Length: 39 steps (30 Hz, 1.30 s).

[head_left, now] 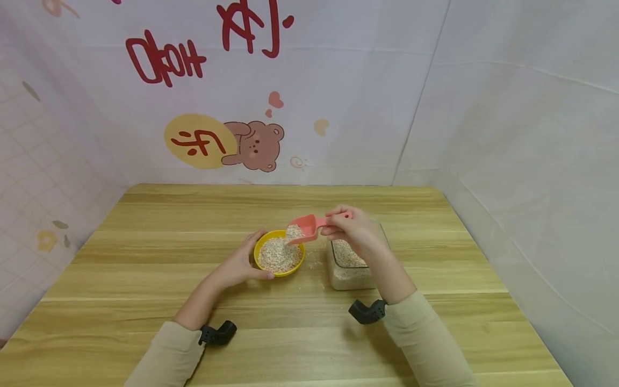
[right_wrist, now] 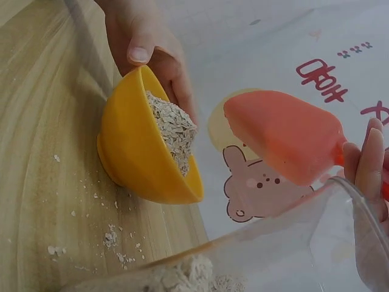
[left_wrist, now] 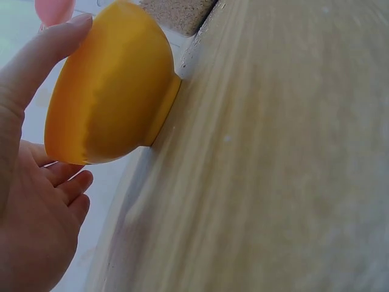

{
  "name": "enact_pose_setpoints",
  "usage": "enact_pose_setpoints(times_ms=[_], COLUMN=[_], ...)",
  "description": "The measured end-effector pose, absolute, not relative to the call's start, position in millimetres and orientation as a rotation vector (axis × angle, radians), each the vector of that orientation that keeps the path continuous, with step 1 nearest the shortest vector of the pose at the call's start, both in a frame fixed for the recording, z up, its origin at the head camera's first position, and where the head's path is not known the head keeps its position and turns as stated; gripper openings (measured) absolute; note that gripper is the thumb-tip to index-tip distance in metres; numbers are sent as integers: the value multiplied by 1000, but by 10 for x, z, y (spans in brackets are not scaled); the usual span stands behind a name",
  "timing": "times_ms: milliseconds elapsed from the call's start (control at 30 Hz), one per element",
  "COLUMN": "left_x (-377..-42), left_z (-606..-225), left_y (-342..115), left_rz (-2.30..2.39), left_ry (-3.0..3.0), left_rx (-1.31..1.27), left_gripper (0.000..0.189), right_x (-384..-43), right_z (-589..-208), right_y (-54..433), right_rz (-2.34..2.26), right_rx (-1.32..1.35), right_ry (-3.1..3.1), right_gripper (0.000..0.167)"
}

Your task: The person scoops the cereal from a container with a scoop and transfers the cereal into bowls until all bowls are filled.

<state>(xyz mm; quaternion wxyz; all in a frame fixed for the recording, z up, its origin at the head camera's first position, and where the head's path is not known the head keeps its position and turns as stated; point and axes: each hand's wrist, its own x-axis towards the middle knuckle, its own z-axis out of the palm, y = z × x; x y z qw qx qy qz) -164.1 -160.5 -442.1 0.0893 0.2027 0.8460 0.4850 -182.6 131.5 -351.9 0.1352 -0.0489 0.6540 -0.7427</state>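
My left hand (head_left: 240,264) holds the yellow bowl (right_wrist: 130,143) at its left side, thumb near the rim and fingers round the far side. Oat flakes (head_left: 278,255) fill the bowl, which stands on the table. In my right hand (head_left: 355,231) is the handle of a pink scoop (head_left: 309,223), tilted over the bowl's right rim with oats (head_left: 294,232) at its lip. Beneath the right forearm stands a clear rectangular container (head_left: 349,280) of oats. The right wrist view shows the scoop's underside.
Stray flakes (right_wrist: 111,237) lie on the wooden table (head_left: 271,344) between bowl and container. A white printed cloth (head_left: 338,80) hangs behind the table, with more cloth at both sides. Each wrist wears a black camera mount (head_left: 367,312).
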Motion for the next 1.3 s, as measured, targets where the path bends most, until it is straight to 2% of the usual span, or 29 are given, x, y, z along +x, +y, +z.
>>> enact_pose_setpoints(times_ms=[167, 333, 1033, 1300], left_x=[-1641, -1636, -1640, -1646], left_z=[-4430, -4439, -4479, -4489], left_y=[-1599, -1596, -1589, -1587], left_rz=[1439, 1429, 1414, 1418], left_ry=[2495, 2498, 2517, 2512], left_rx=[585, 575, 558, 549], left_gripper=[119, 118, 119, 118], right_x=[-1875, -1901, -1915, -1896], right_z=[-3520, -3493, -3354, -3351], right_y=[1241, 1189, 1131, 1162], right_rz=[-2142, -2109, -1964, -1925], right_rx=[-174, -179, -311, -326], right_ry=[1871, 1913, 2103, 2152], right_gripper=[14, 20, 23, 17])
